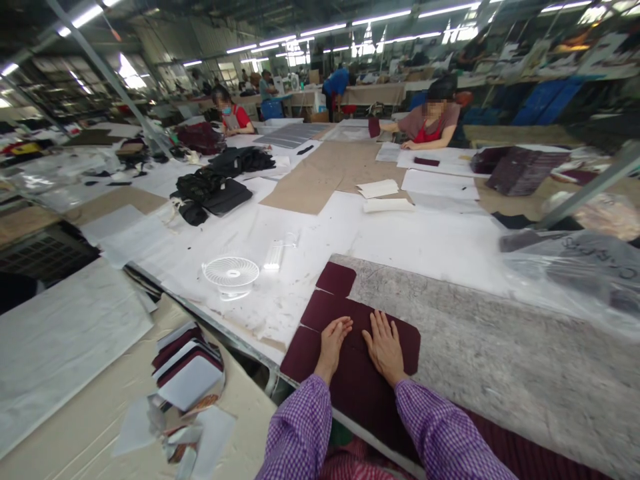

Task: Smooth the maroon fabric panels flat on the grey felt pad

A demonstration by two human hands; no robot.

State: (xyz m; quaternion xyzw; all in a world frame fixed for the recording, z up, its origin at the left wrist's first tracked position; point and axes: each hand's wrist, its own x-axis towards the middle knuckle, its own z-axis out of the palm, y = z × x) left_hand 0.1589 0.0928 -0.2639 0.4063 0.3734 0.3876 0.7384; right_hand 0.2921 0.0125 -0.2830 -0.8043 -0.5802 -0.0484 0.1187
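Dark maroon fabric pieces [360, 373] lie flat at the table's near edge, the largest hanging toward my body. My left hand [334, 341] rests over the fabric with its fingers bent and pressed together toward the thumb; whatever may be between them is too small to make out. Flat on the same fabric, palm down with fingers stretched, lies my right hand [385, 345]. A small separate maroon piece [336, 279] sits just beyond, at the corner of a grey mottled board [490, 340] under the cloth.
A white fan [231, 272] stands left of the fabric. Stacked cut pieces [190, 373] lie on a lower surface at left. Dark garments [220, 183] lie farther off. At right are a plastic bag [580, 267] and a maroon stack [525, 170]. Two people work across the table.
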